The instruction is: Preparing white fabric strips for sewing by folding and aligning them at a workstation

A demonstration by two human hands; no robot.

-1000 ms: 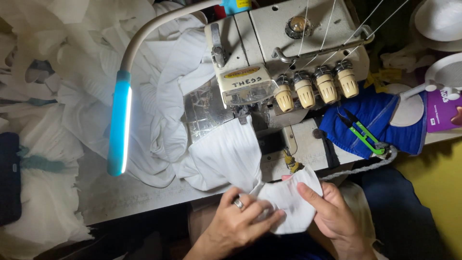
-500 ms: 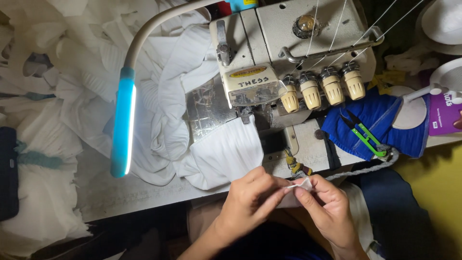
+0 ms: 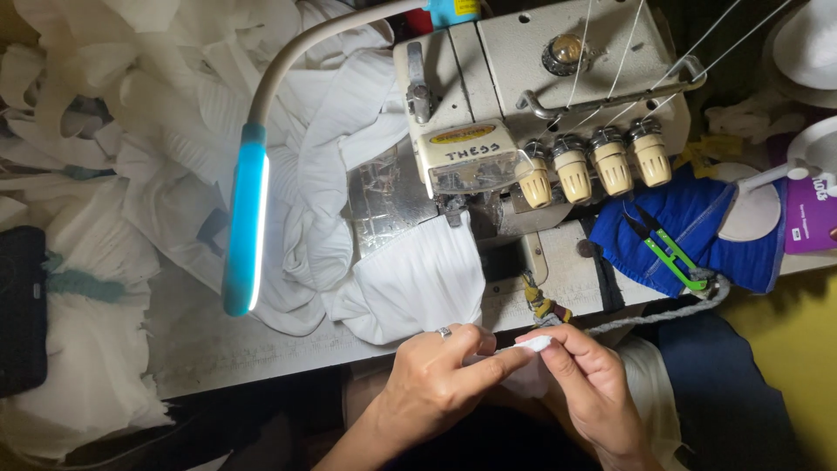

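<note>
White fabric piece [image 3: 534, 345], folded small, sits at lower centre of the frame, just below the table's front edge, pinched between both hands. Its visible strip runs roughly left to right, tilted slightly up toward the right. The left hand [image 3: 436, 379], a ring on one finger, nips the left end between thumb and fingertips; the right hand [image 3: 586, 384] grips the right end with curled fingers, the two hands nearly touching. Half a second ago the hands pinched the cloth in much the same way; a second ago the piece lay spread wide between them and has since been gathered narrow. Above them, a larger white cloth [image 3: 418, 283] lies on the table [image 3: 218, 349] against the overlock sewing machine [image 3: 532, 131] at upper centre. A blue-tipped gooseneck lamp [image 3: 246, 227] glows at left, green thread snips [image 3: 667, 249] rest on blue fabric [image 3: 689, 244] at right.
</note>
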